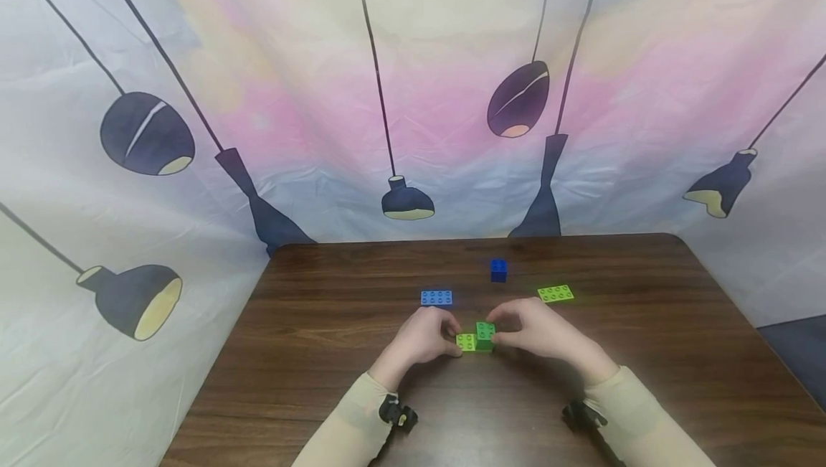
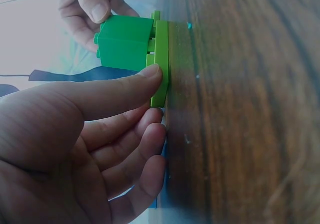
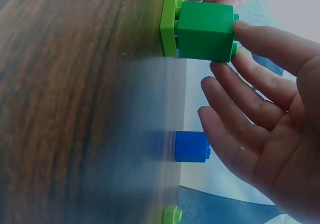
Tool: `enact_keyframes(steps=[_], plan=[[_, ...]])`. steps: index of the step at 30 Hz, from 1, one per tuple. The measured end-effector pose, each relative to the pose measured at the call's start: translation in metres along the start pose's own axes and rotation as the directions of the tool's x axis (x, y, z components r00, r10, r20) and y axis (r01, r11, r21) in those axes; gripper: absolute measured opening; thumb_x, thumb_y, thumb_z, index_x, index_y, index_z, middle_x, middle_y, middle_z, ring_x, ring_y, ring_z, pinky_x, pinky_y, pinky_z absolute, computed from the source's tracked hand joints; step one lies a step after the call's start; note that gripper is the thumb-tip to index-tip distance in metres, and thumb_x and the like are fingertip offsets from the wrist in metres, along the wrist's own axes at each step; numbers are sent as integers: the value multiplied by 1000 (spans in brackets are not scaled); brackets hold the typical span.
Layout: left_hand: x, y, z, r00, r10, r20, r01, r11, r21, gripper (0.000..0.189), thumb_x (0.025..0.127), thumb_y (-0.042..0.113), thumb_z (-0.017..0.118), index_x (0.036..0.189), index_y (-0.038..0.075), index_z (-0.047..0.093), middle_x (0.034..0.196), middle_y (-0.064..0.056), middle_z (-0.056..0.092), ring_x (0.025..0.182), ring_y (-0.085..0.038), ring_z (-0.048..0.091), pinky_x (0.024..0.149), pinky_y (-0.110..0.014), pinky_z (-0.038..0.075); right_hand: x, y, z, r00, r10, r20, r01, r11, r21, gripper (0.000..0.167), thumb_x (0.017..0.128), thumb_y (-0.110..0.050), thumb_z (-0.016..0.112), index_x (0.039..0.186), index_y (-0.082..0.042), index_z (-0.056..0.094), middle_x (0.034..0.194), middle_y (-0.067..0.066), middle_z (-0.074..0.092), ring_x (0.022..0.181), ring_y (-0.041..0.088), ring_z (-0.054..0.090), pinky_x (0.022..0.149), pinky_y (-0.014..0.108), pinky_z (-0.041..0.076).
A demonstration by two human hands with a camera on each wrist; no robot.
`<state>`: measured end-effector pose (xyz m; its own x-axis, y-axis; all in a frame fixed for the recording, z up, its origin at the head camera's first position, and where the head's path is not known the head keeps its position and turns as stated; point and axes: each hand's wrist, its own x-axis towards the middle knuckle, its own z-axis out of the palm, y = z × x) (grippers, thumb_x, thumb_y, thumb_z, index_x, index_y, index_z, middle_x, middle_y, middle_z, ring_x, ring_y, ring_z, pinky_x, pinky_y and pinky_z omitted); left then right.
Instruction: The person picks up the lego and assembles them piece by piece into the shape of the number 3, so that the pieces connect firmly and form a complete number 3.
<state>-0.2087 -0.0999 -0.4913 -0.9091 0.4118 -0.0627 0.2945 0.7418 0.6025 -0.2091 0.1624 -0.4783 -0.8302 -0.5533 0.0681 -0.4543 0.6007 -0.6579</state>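
On the table in front of me lies a lime green toy plate (image 1: 465,342) with studs on top. My left hand (image 1: 422,336) pinches its left end, the thumb on the near edge and fingers at the far side. A green 2x2 building brick (image 1: 485,332) sits over the plate's right end. My right hand (image 1: 542,328) holds this brick between thumb and fingertips near its top. In the left wrist view, some plate studs show in a narrow gap under the green brick (image 2: 125,39). The right wrist view shows the brick's underside close against the lime plate (image 3: 169,28).
Beyond the left hand lies a light blue plate (image 1: 437,298). A dark blue brick (image 1: 498,270) stands farther back, and a second lime plate (image 1: 556,293) lies beyond the right hand. The brown table (image 1: 310,352) ends at a lamp-patterned cloth (image 1: 310,94).
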Motion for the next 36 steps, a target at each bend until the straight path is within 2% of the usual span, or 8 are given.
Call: enact_keyframes(steps=[9, 16, 36], plan=[[-1, -1, 1, 1000, 12, -7, -12, 1000, -2, 28, 73, 16, 100, 94, 13, 81, 86, 8, 71, 78, -7, 61, 76, -31, 52, 0, 1, 1, 1000, 4, -1, -4, 1000, 13, 23, 92, -23, 86, 112, -16, 79, 111, -7, 77, 106, 17, 72, 92, 44, 58], [0, -1, 1, 1000, 13, -6, -13, 1000, -2, 28, 74, 16, 100, 94, 13, 81, 86, 9, 71, 77, -6, 61, 75, -31, 53, 0, 1, 2, 999, 46, 3, -46, 998, 50, 24, 91, -25, 87, 112, -16, 79, 109, -6, 77, 103, 15, 71, 90, 44, 58], [-1, 0, 2, 1000, -13, -1, 13, 1000, -13, 27, 75, 17, 99, 94, 15, 80, 86, 10, 70, 77, -6, 60, 76, -31, 52, 0, -2, 7, 997, 73, -28, -71, 996, 46, 23, 89, -23, 88, 110, -17, 80, 107, -8, 77, 102, 15, 71, 90, 47, 59]])
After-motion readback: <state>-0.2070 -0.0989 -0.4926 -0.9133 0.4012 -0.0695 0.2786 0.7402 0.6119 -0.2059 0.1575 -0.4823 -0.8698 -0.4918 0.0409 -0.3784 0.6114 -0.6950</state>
